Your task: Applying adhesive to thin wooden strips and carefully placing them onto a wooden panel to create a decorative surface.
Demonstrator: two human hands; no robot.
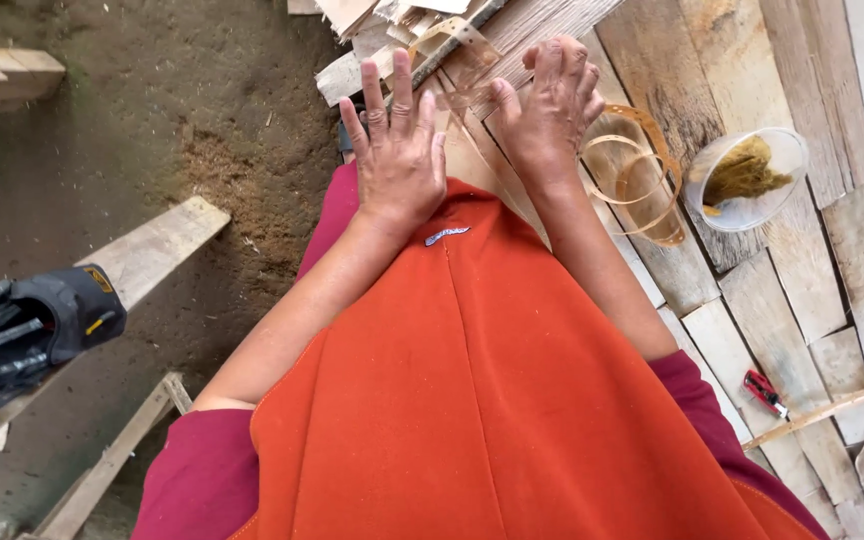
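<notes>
Pressing flat on a thin bamboo strip — left hand and right hand side by side, grip open-fingered. Strip's long axis running away from the lap, under both palms — right slightly farther out.

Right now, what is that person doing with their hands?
A person in an orange apron spreads both hands flat over thin wood strips. The left hand rests at the apron's edge; the right hand presses a strip. Coiled strips, a clear bowl and a red cutter lie on the planks.
</notes>
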